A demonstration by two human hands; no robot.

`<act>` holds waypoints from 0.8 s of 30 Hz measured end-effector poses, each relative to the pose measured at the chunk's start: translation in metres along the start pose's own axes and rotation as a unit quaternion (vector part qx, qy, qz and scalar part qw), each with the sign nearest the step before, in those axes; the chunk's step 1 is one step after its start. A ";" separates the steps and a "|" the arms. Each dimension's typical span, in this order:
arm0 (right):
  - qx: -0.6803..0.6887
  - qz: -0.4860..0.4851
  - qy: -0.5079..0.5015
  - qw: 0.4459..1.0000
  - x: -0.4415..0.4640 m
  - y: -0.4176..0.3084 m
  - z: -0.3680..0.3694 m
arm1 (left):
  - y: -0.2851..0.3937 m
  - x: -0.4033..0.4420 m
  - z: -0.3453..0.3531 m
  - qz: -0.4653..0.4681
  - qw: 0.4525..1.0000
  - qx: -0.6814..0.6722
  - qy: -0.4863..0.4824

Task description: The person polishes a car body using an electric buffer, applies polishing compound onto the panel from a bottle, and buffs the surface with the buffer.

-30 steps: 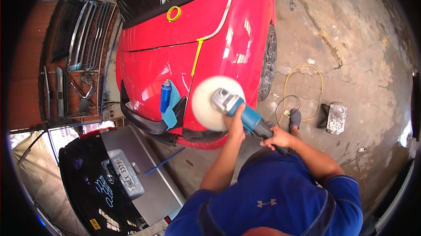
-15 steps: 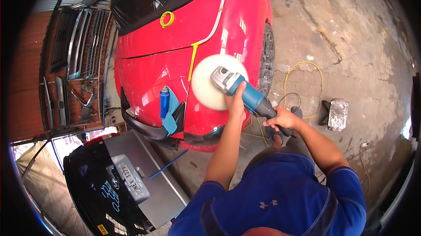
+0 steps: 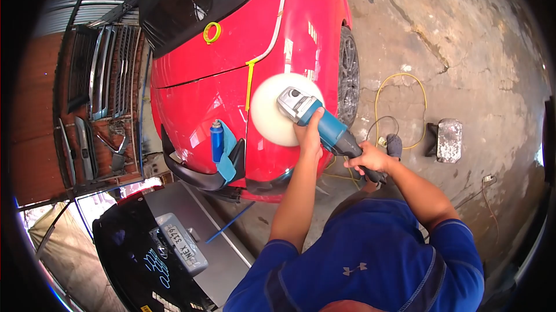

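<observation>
At the corner of the red car (image 3: pixel 194 103), both hands clamp the polisher (image 3: pixel 331 128): the left hand (image 3: pixel 310 141) near its metal head, the right hand (image 3: pixel 375 158) on its rear handle. Its white pad (image 3: pixel 267 116) lies over glossy paint beside yellow tape (image 3: pixel 249 89); how much is finished or remains, I cannot tell.

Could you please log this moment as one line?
left hand: polisher body | right hand: rear grip | pad: over red car | bottle: beside cloth
</observation>
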State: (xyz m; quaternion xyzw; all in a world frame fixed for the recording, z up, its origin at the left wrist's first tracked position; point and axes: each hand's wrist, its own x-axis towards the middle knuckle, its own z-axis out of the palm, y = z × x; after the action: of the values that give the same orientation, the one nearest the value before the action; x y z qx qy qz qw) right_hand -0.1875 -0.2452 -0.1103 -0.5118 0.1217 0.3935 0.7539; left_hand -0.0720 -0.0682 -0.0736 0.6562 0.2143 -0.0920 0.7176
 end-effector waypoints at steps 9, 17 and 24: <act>0.002 -0.008 -0.017 1.000 -0.003 0.019 0.018 | -0.010 -0.015 -0.023 -0.001 1.000 0.000 0.008; -0.003 -0.012 -0.029 1.000 0.000 0.052 0.029 | -0.024 -0.029 -0.043 0.009 1.000 0.000 0.007; -0.022 0.009 -0.018 1.000 -0.012 0.056 0.043 | -0.040 -0.039 -0.063 0.019 1.000 0.002 0.001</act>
State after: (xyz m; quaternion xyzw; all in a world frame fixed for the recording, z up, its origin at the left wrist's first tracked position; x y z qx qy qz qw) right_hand -0.2450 -0.2043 -0.1222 -0.5197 0.1037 0.4119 0.7413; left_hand -0.1349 -0.0167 -0.0956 0.6621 0.2023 -0.0778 0.7174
